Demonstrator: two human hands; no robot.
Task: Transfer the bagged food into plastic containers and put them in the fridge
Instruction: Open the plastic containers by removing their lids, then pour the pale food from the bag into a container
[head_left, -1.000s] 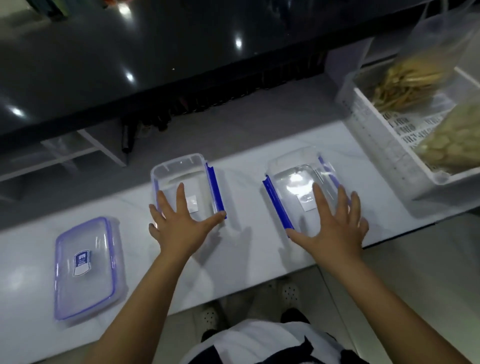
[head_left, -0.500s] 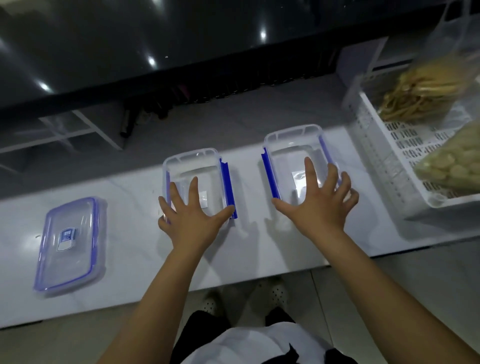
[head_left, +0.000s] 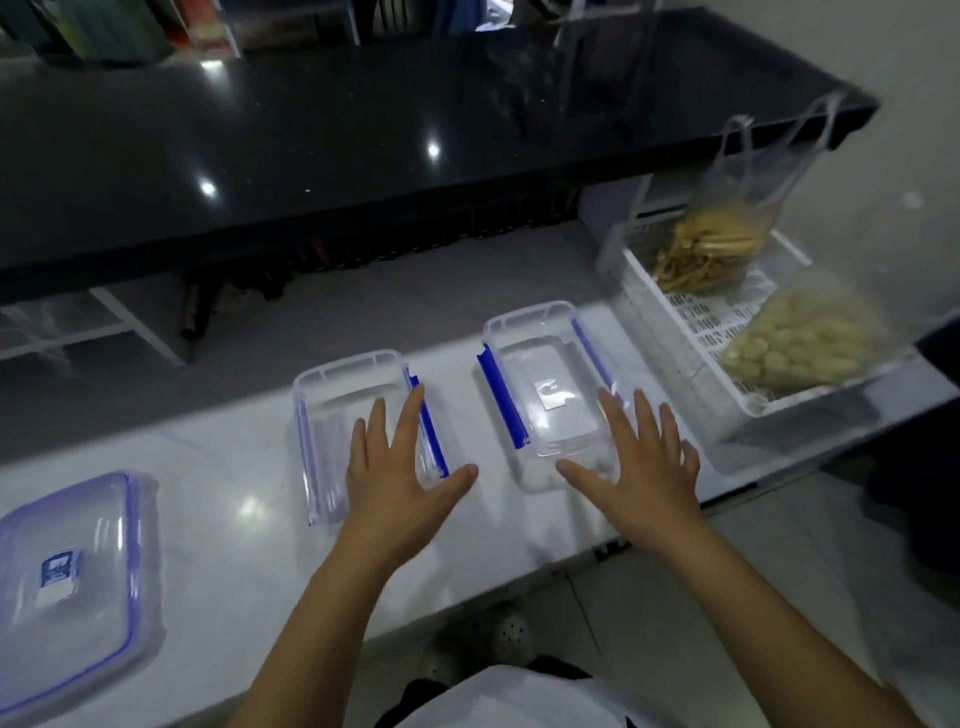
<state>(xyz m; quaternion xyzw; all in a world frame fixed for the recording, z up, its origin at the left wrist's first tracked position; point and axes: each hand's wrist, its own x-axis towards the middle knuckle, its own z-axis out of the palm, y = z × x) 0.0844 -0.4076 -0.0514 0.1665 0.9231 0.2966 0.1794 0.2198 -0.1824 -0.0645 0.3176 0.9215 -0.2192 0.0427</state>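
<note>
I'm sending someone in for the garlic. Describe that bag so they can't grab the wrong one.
Find the white slotted basket at the right end of the white counter. Two clear bags sit inside; take the nearer bag. It holds pale, rounded cloves, while the far bag holds thin yellowish sticks.

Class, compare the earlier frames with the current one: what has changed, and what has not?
Little changed: the left hand and right hand stay spread open over the two open containers, gripping nothing. Both food bags remain in the white basket; the lidded container is untouched.
</note>
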